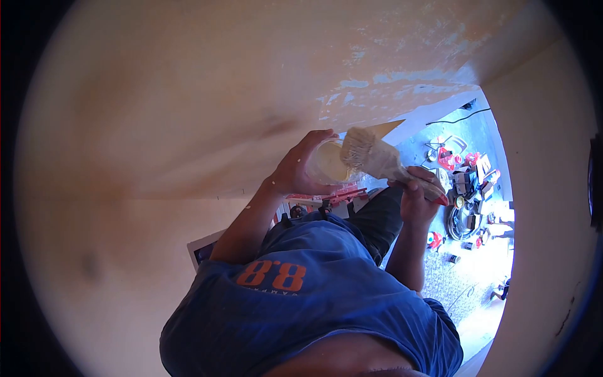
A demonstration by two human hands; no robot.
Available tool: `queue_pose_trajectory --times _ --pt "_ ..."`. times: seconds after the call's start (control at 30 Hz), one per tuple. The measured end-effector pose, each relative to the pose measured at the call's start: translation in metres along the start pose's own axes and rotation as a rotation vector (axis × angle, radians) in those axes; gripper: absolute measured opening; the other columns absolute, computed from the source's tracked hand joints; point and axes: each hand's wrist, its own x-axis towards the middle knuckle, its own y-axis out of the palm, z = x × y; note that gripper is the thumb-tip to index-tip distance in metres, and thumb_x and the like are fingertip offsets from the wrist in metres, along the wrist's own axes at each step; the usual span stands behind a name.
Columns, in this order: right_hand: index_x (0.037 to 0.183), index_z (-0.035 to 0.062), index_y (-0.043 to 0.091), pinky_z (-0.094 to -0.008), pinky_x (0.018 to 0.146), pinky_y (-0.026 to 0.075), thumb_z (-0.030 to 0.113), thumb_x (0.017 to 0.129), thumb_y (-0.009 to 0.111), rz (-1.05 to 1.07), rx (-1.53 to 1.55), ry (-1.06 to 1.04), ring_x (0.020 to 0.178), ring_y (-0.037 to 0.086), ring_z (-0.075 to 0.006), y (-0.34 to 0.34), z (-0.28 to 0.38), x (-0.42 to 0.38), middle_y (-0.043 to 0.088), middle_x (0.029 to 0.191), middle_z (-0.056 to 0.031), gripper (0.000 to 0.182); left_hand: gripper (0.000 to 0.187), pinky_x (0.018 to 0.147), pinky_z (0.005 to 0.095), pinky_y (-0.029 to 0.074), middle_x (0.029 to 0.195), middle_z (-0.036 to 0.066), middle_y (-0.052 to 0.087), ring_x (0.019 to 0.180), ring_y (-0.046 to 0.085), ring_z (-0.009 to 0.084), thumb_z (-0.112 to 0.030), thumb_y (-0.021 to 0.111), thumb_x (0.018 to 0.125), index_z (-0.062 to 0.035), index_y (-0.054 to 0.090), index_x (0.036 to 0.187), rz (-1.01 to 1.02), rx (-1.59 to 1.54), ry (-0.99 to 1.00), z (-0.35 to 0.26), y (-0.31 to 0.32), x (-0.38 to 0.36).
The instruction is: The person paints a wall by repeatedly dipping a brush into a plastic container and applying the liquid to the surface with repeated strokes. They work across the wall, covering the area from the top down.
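Observation:
My left hand [294, 168] is wrapped around a clear plastic container [323, 164] with pale cream paint in it, tilted on its side in this view. In my right hand [419, 200] is a wide paintbrush [388, 162], gripped by its red-ended handle. Its paint-caked bristles point left and overlap the container's rim. Both hands are in front of my blue shirt [326, 276], close to a cream wall [188, 94].
White streaky patches [370, 81] mark the wall at the upper right. Red metal bars [342, 198] show below my hands. Far down on the floor [461, 270] lie tools, red items and a coiled dark hose [461, 226]. Another wall [553, 188] rises at the right.

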Motion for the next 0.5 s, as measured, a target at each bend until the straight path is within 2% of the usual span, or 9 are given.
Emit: queue_pose_trajectory --times 0.07,0.13,0.17,0.23,0.33,0.47,0.5 --pt "0.104 -0.0061 0.055 -0.0384 0.062 0.060 0.017 0.083 0.068 0.036 -0.070 0.009 0.079 0.065 -0.0294 0.002 0.001 0.001 0.059 0.094 -0.0160 0.034 0.098 0.097 0.0367 0.042 0.122 0.017 0.051 0.114 0.053 0.0300 -0.024 0.089 0.054 -0.0043 0.036 0.134 -0.002 0.031 0.018 0.000 -0.001 0.001" --pt "0.098 -0.0078 0.062 -0.0309 0.070 0.054 0.017 0.079 0.075 -0.068 0.086 0.031 0.079 0.064 -0.0212 0.008 0.004 0.000 0.064 0.092 -0.0158 0.034 0.098 0.096 0.0369 0.043 0.122 0.017 0.051 0.113 0.054 0.0302 -0.024 0.089 0.054 -0.0044 0.036 0.134 -0.029 -0.001 0.053 0.001 -0.001 0.001" --pt "0.098 -0.0078 0.062 -0.0309 0.070 0.054 0.017 0.079 0.075 -0.069 0.085 0.027 0.079 0.064 -0.0212 0.009 0.004 0.001 0.064 0.092 -0.0158 0.034 0.098 0.096 0.0369 0.043 0.122 0.017 0.051 0.113 0.054 0.0302 -0.024 0.089 0.054 -0.0044 0.036 0.134 -0.029 -0.002 0.058 0.002 -0.001 0.001" --pt "0.101 -0.0059 0.057 -0.0349 0.053 0.057 0.019 0.083 0.069 -0.057 0.028 0.060 0.071 0.065 -0.0269 0.011 0.006 0.001 0.060 0.090 -0.0156 0.033 0.097 0.095 0.0370 0.044 0.122 0.018 0.052 0.112 0.054 0.0302 -0.024 0.089 0.054 -0.0047 0.036 0.134 -0.026 -0.020 0.040 0.004 -0.001 -0.002" --pt "0.099 -0.0057 0.057 -0.0299 0.048 0.053 0.021 0.082 0.068 0.028 0.018 0.136 0.063 0.064 -0.0240 0.015 0.019 0.006 0.061 0.084 -0.0148 0.033 0.098 0.095 0.0371 0.044 0.122 0.018 0.052 0.112 0.055 0.0304 -0.024 0.089 0.054 -0.0048 0.036 0.134 -0.019 0.030 0.068 0.004 -0.001 -0.003" --pt "0.101 -0.0077 0.059 -0.0268 0.047 0.050 0.021 0.082 0.068 0.049 -0.045 0.102 0.058 0.063 -0.0208 0.015 0.022 0.011 0.062 0.081 -0.0156 0.036 0.097 0.095 0.0370 0.044 0.121 0.018 0.052 0.111 0.055 0.0305 -0.023 0.089 0.055 -0.0046 0.036 0.134 -0.022 0.003 0.056 0.004 -0.002 -0.005" --pt "0.102 -0.0080 0.061 -0.0252 0.048 0.049 0.015 0.082 0.067 0.107 -0.095 0.113 0.056 0.061 -0.0175 0.014 0.026 0.012 0.064 0.080 -0.0145 0.032 0.096 0.095 0.0370 0.044 0.121 0.018 0.052 0.111 0.055 0.0306 -0.023 0.088 0.055 -0.0046 0.036 0.134 -0.025 0.009 0.058 0.003 -0.002 -0.005"
